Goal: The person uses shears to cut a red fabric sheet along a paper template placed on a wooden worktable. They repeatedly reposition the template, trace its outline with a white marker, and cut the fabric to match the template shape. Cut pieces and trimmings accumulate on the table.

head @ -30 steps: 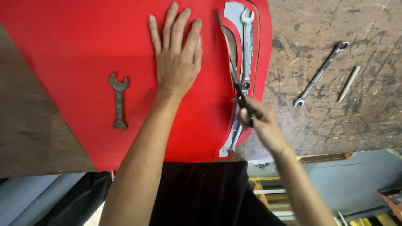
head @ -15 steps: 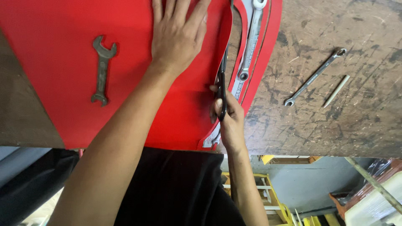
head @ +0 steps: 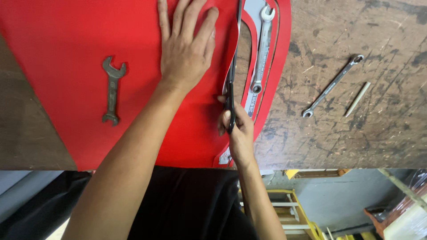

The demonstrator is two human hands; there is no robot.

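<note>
Grip of my right hand (head: 238, 133) is closed around black scissors (head: 231, 84), blades pointing toward 12 o'clock through the red sheet (head: 66, 40). At 10 o'clock from it, my left hand (head: 187, 53) lies open, flat on the sheet, holding nothing. A wrench (head: 261, 49) lies just at 1 o'clock on the tabletop (head: 356, 35).

A single head-worn camera looks almost straight down from above the person's own chest, close over the near edge of the bench (head: 356, 58). The bench fills the upper two thirds of the frame, its edge running level across the lower middle. Both forearms enter from the bottom centre and reach up the frame. Below the edge, the lower right shows the floor area and a yellow frame (head: 298, 209). No second view shares the scene.
</note>
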